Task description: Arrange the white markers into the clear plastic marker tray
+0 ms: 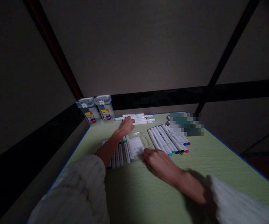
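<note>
My left hand (127, 125) reaches to the far side of the table, its fingers curled down on a loose group of white markers (143, 119). The fingertips are partly hidden among them. My right hand (159, 163) is closed, thumb and fingers pinched at the near right edge of a clear plastic case (147, 141). Several white markers (128, 151) stand side by side in the left part of the case, some behind my left forearm. A white card (136, 146) shows in its right part.
Several white markers with coloured ends (167, 140) lie in a row right of the case. Behind them is a blurred-out green item (185, 123). Two clear lidded boxes (89, 112) with yellow labels stand at the far left corner, by the wall. The green table (171, 199) has blue edges.
</note>
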